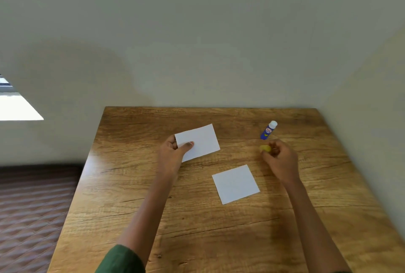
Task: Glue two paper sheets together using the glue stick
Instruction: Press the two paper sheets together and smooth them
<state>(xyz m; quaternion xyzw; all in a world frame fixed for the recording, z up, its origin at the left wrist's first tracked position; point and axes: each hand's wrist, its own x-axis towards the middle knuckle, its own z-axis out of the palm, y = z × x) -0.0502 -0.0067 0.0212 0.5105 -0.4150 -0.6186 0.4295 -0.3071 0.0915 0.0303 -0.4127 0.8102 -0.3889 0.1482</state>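
My left hand (173, 154) pinches a white paper sheet (200, 141) by its near-left corner, thumb on top, and the sheet is lifted a little off the wooden table (197, 229). A second white sheet (235, 184) lies flat on the table, nearer and to the right. The blue glue stick (268, 130) stands at the far right with its white glue end showing and no cap on. My right hand (279, 158) is just in front of the stick, its fingers curled round a small yellow cap (264, 148).
The table stands against a plain wall at the back and on the right. Left of the table lies a quilted reddish-brown surface (32, 207). A bright window opening (15, 106) shows at the far left.
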